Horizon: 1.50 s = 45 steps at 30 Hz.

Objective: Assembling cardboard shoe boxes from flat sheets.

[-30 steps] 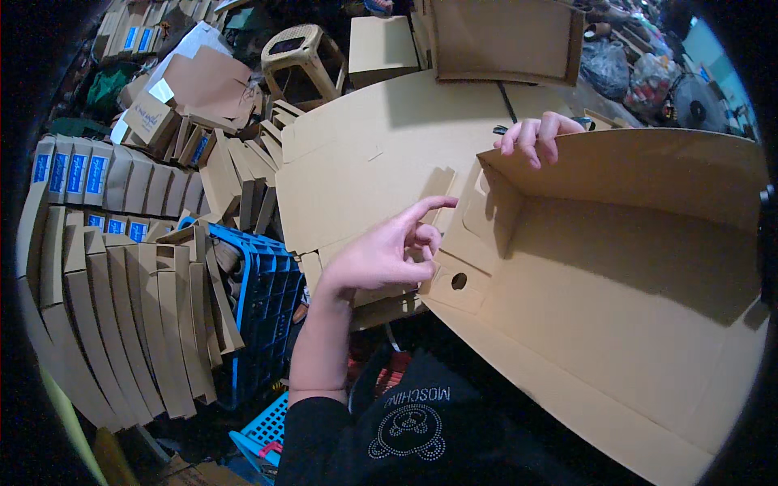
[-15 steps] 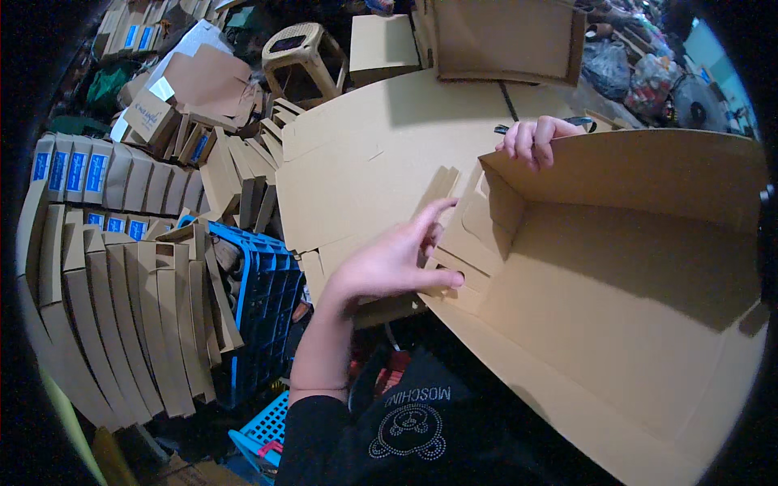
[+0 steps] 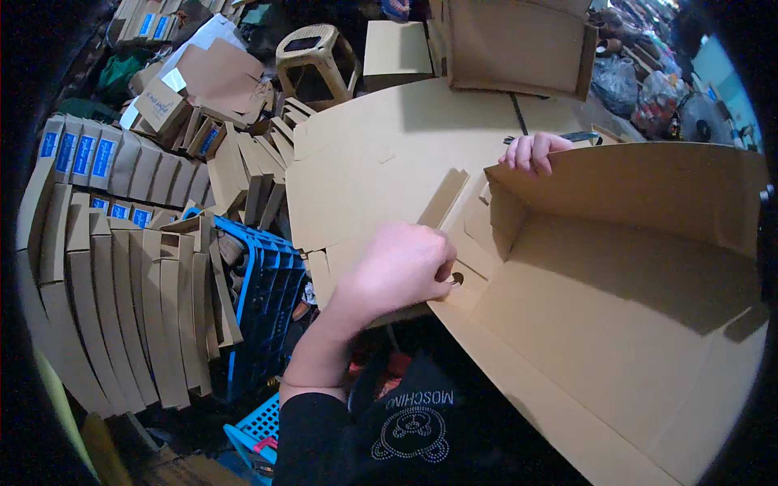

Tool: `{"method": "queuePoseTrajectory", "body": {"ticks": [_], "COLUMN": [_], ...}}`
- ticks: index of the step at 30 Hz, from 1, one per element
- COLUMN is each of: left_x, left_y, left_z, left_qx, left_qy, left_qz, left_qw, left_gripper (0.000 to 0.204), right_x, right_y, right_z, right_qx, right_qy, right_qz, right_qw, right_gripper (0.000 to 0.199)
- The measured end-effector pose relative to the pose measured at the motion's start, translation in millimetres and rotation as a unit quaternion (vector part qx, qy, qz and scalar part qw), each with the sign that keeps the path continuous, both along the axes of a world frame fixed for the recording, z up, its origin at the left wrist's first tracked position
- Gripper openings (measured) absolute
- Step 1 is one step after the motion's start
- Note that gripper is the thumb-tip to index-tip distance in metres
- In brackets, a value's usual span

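We've got the open cardboard box [image 3: 600,324] tipped toward us, inside facing up; it's our landmark, w/ its far wall in shade & a dark shadow across part of its floor. Our R hand, i.e. the right hand [image 3: 535,152], is at the far L corner of the box, fingers bent over the rim & gripping it; the thumb's hidden behind the wall. Our L hand, i.e. the left hand [image 3: 405,267], is at the L end of the box, fingers curled in, thumb side next to the round hole [image 3: 458,279] in that end. Can't tell if it's pinching the board or just resting there.

Beyond & L of the box we see a large flat cardboard sheet [image 3: 348,186], w/ a slim dark item [image 3: 582,136] just beside our R hand, behind the box rim; kind unclear. Farther back from the box: a shallow open carton [image 3: 515,44], a closed carton [image 3: 397,49] next to it, & a beige stool [image 3: 318,40] farther L. Clear plastic bags [image 3: 656,105] sit behind the box, toward its R.

Well L of the box: a blue crate [image 3: 271,300], then upright narrow cartons [image 3: 121,316] packed side by side, w/ a row of blue-labelled cartons [image 3: 126,170] past them. Nearer us & L of the box: a light-blue basket [image 3: 261,419]. Our black shirt [image 3: 486,437] shows below the box's near-L edge.
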<state>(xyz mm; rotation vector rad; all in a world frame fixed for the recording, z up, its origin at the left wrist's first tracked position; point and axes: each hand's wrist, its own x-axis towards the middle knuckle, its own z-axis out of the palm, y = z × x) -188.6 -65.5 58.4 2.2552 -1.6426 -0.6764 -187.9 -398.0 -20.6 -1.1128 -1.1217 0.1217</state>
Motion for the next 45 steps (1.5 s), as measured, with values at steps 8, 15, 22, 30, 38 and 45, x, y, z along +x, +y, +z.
{"method": "queuePoseTrajectory", "body": {"ticks": [8,15,22,30,38,45], "left_x": [18,73,57,54,49,69], "left_y": [18,38,8,18,9,7], "left_z": [3,-22,-63,-26,-31,-34], "left_qx": [-0.112,-0.403,-0.1,-0.239,-0.282,-0.341], "left_qy": [0.119,-0.14,0.031,0.387,0.388,0.629], "left_qz": [0.013,0.375,0.272,0.247,0.293,0.279], "left_qw": [0.986,0.823,0.957,0.856,0.827,0.641], "left_gripper": [0.013,0.049,0.051,0.032,0.025,0.032], "right_x": [6,-23,-8,-9,5,7], "right_y": [-7,20,29,53,80,85], "right_z": [-19,12,20,46,67,87], "right_qx": [-0.011,0.1,0.053,0.019,-0.031,-0.035], "right_qy": [0.007,0.09,0.126,0.138,0.079,0.043], "right_qz": [-0.008,-0.046,-0.062,-0.103,-0.164,-0.164], "right_qw": [1.0,0.99,0.989,0.985,0.983,0.985], "right_gripper": [0.02,0.065,0.09,0.085,0.081,0.08]}}
